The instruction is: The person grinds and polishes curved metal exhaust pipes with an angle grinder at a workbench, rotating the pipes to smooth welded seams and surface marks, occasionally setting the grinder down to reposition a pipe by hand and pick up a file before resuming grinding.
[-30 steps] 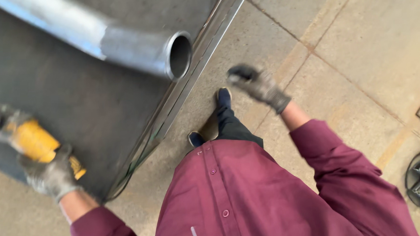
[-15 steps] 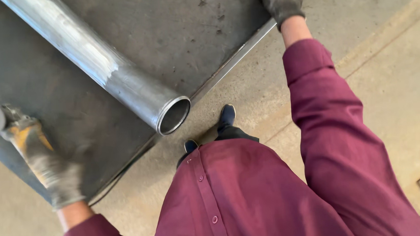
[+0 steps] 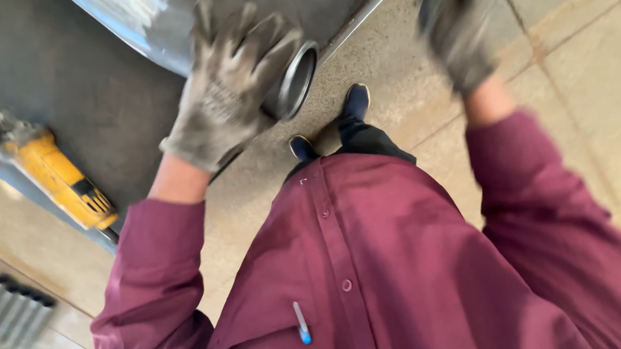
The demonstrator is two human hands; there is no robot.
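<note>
View from my head, looking down my maroon shirt (image 3: 398, 261) to the floor. The concrete floor (image 3: 585, 65) fills the right side and lower left, crossed by straight joint lines; it offers the widest free room, to the right of my feet. The dark steel table (image 3: 62, 74) takes the upper left; its front edge runs diagonally from the lower left up to the top right, passing just in front of my shoes (image 3: 355, 99). On the table lies the metal pipe (image 3: 150, 21), slanting from the top edge down to the right, its open round end (image 3: 298, 81) reaching to the table edge or slightly over it. My left hand (image 3: 230, 94), in a grey work glove, lies spread on top of the pipe just behind that open end, fingers splayed and flat against the metal rather than curled around it. My right hand (image 3: 458, 35), also gloved, is raised in the air above the floor, right of the table edge, touching nothing; it is blurred, so I cannot tell whether it is open or closed. A yellow angle grinder (image 3: 59, 178) lies on the table near its left edge, well apart from the pipe. A row of short metal tubes (image 3: 16, 313) sits at the lower left corner. A pen (image 3: 301, 323) is clipped to my shirt pocket.
</note>
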